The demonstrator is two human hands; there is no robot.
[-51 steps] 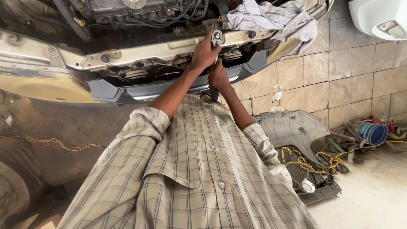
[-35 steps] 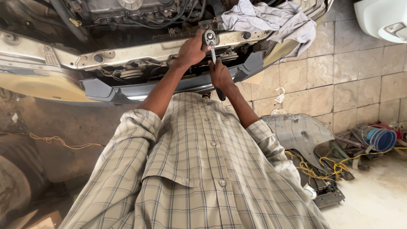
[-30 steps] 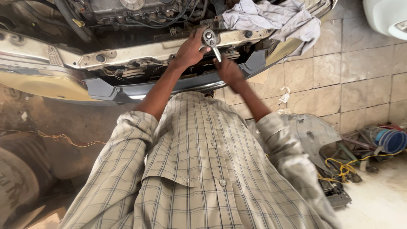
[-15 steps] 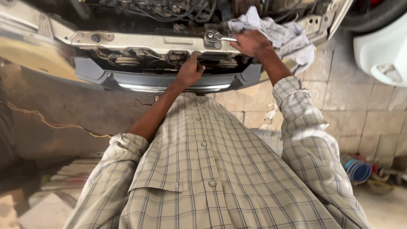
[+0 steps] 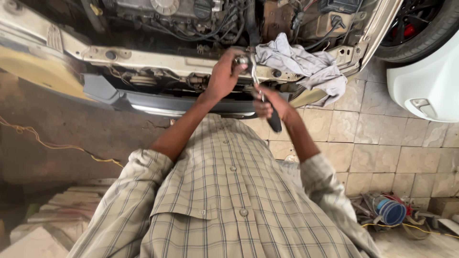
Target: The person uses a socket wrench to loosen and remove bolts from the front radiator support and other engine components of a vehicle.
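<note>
Both hands were on the chrome ratchet wrench with black grip (image 5: 260, 93): left hand (image 5: 224, 76) clenched over its head at the cream front crossmember (image 5: 158, 59), right hand (image 5: 270, 102) gripping the handle, which angled down toward the person.

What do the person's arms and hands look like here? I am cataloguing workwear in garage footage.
Both arms wear the sleeves of a beige plaid button-up shirt with thin dark and pale check lines, rolled up near the elbows so the forearms are bare. The left hand and right hand are bare: no gloves. No watch, ring or bracelet shows. Small round pale buttons run down the shirt front.
</note>
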